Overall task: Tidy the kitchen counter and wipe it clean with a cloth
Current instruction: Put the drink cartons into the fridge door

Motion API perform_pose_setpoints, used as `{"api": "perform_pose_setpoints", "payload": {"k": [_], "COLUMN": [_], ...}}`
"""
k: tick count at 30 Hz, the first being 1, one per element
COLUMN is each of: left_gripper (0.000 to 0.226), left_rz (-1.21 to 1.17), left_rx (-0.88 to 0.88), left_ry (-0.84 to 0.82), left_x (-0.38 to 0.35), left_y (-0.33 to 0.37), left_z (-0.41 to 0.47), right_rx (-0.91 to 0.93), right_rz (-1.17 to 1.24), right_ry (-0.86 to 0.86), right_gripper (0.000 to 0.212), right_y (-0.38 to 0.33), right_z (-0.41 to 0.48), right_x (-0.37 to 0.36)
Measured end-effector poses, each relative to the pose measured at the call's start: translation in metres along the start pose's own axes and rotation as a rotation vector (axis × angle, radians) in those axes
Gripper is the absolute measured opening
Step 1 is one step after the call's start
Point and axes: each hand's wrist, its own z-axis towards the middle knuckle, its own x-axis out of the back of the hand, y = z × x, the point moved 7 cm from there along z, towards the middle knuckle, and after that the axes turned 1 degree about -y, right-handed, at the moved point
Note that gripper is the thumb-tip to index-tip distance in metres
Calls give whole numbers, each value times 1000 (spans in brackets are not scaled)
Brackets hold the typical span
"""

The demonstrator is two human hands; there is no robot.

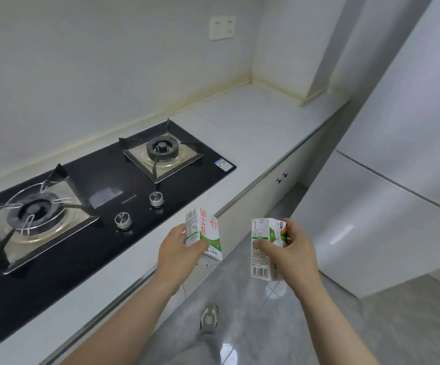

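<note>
My left hand grips a white and green drink carton with red lettering, held just past the front edge of the white counter. My right hand grips a second white and green carton with a barcode on its lower face, out over the floor. Both cartons are in the air and tilted. No cloth is in view.
A black glass gas hob with two burners and two knobs is set in the counter at the left. White cabinet doors lie under the counter. A white wall block stands at the right, grey tiled floor between.
</note>
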Motion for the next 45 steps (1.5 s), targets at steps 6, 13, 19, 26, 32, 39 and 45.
{"api": "perform_pose_setpoints", "payload": {"k": [6, 13, 19, 26, 32, 39, 45], "left_gripper": [36, 42, 39, 31, 12, 41, 18], "left_rz": [43, 100, 176, 218, 233, 68, 58], "left_rx": [-18, -11, 38, 61, 90, 190, 177], "left_ry": [-154, -208, -236, -181, -96, -41, -56], "left_x": [-65, -112, -161, -241, -293, -318, -332], "left_y": [33, 68, 87, 108, 122, 126, 127], "left_z": [101, 184, 235, 298, 342, 390, 434], "right_rx": [-16, -31, -65, -72, -60, -114, -162], "right_rz": [-54, -67, -59, -62, -58, -104, -109], "right_ry": [100, 158, 143, 124, 83, 56, 90], "right_gripper": [67, 75, 78, 77, 75, 73, 76], "right_y": [-23, -44, -38, -34, -34, -22, -18], "right_z": [89, 180, 241, 336, 406, 438, 457], "right_x": [31, 50, 72, 123, 154, 161, 162]}}
